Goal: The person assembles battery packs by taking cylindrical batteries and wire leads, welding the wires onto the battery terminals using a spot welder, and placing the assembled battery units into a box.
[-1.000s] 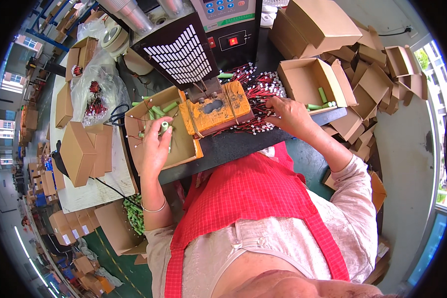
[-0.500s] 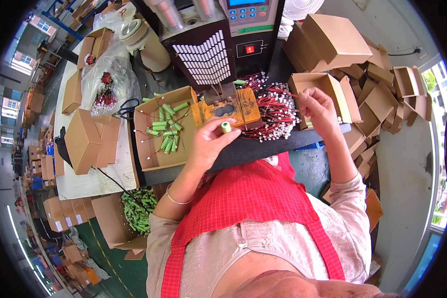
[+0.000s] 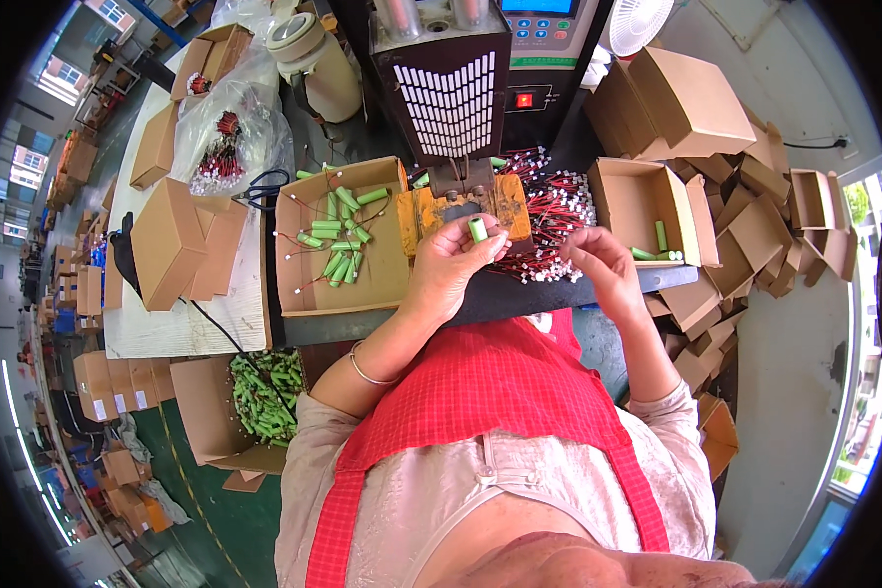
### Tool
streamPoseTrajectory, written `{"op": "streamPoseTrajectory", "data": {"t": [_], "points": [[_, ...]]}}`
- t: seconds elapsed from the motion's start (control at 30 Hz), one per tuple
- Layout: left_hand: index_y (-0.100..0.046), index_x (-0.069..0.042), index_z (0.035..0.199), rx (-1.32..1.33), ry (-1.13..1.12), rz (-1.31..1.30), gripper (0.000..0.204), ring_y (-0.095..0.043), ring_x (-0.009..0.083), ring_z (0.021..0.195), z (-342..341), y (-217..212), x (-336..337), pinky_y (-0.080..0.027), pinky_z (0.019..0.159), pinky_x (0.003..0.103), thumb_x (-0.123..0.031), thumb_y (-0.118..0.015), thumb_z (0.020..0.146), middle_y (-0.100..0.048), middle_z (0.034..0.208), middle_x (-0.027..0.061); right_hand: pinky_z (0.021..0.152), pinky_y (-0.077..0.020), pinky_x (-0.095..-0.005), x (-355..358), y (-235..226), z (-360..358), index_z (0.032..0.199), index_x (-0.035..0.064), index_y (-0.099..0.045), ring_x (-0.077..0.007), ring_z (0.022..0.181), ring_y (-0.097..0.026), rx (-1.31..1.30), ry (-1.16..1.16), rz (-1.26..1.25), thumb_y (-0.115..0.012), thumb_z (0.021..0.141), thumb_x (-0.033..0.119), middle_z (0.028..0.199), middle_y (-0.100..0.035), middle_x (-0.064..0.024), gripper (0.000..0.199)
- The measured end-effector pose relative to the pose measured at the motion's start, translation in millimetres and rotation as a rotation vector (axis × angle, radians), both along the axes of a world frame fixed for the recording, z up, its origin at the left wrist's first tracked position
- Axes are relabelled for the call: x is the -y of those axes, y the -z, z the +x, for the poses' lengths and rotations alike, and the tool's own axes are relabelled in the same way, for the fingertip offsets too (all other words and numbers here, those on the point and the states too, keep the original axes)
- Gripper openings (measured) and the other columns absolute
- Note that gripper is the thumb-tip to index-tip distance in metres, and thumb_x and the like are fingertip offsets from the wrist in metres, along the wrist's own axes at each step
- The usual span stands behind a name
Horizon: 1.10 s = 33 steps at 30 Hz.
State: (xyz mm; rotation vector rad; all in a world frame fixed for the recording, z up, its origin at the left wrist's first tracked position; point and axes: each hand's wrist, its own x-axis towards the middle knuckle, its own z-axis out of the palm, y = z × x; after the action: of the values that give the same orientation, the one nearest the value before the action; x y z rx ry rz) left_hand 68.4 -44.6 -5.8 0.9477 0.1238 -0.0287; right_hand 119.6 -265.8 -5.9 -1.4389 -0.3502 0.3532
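A green cylindrical battery cell (image 3: 478, 230) stands tilted between the thumb and fingers of my left hand (image 3: 449, 272), its pale end up. That hand is in front of the worn orange block (image 3: 418, 218) under the spot-welding machine (image 3: 441, 103). To the right, my right hand (image 3: 610, 272) has its fingers bent toward the thumb by the heap of red and black wires with white connectors (image 3: 563, 211). Whatever its fingertips pinch, perhaps a wire, is too small to make out. Left of the block, an open cardboard box (image 3: 377, 284) contains several green cells with wires attached.
An open box (image 3: 632, 191) at the right holds a few green cells. Scissors (image 3: 265, 188) and a plastic bag of wires (image 3: 255, 118) lie at the left. Below the table is a box of many green cells (image 3: 201, 421). Empty cartons (image 3: 745, 216) pile up at the right.
My right hand has come down and left, closer to the left hand. The left hand has moved slightly right and up, still with the cell. The view has shifted a little.
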Motion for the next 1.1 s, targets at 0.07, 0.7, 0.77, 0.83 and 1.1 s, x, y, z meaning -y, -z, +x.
{"op": "streamPoseTrajectory", "data": {"t": [0.07, 0.7, 0.77, 0.83, 1.1], "points": [[-0.057, 0.001, 0.104, 0.013, -0.040, 0.016, 0.023, -0.059, 0.0116, 0.084, -1, 0, 1, -0.050, 0.078, 0.024, -0.001, -0.062, 0.081, -0.061, 0.094, 0.0064, 0.082, -0.0427, -0.0342, -11, -20, 4, 0.104, 0.0030, -0.058, -0.0238, 0.095, -0.054, 0.701, 0.205, -0.464, -0.068, 0.075, 0.014, 0.101, -0.057, -0.0113, 0.032], [-0.064, -0.001, 0.090, 0.351, -0.368, 1.109, 0.019, -0.060, 0.0278, 0.073, 16, -16, -30, -0.046, 0.065, 0.033, -0.005, -0.067, 0.072, -0.063, 0.082, 0.0130, 0.054, -0.0446, -0.0202, -87, -34, 26, 0.084, -0.0019, -0.064, -0.0051, 0.060, -0.053, -0.062, -0.101, -0.272, -0.063, 0.084, 0.021, 0.067, -0.059, -0.0010, 0.023], [-0.064, -0.001, 0.090, 0.346, -0.358, 1.097, 0.019, -0.060, 0.0282, 0.073, 18, -15, -30, -0.046, 0.065, 0.033, -0.005, -0.067, 0.072, -0.063, 0.081, 0.0128, 0.054, -0.0445, -0.0205, -90, -35, 28, 0.084, -0.0021, -0.064, -0.0052, 0.059, -0.053, -0.090, -0.102, -0.279, -0.063, 0.083, 0.022, 0.066, -0.059, -0.0014, 0.024], [-0.065, -0.001, 0.088, 0.318, -0.355, 1.126, 0.017, -0.060, 0.0284, 0.073, 18, -14, -29, -0.046, 0.066, 0.033, -0.005, -0.067, 0.072, -0.063, 0.081, 0.0125, 0.052, -0.0436, -0.0207, -91, -32, 30, 0.084, -0.0024, -0.064, -0.0052, 0.059, -0.053, -0.053, -0.106, -0.294, -0.062, 0.084, 0.022, 0.065, -0.059, -0.0015, 0.024], [-0.065, -0.001, 0.088, 0.187, -0.281, 1.164, 0.015, -0.059, 0.0207, 0.063, 14, -19, -32, -0.046, 0.058, 0.028, -0.006, -0.067, 0.074, -0.064, 0.077, 0.0117, 0.057, -0.0441, -0.0192, -77, -48, 35, 0.095, -0.0013, -0.063, -0.0053, 0.061, -0.053, -0.085, -0.320, -0.288, -0.059, 0.087, 0.026, 0.067, -0.058, 0.0014, 0.029]]}}
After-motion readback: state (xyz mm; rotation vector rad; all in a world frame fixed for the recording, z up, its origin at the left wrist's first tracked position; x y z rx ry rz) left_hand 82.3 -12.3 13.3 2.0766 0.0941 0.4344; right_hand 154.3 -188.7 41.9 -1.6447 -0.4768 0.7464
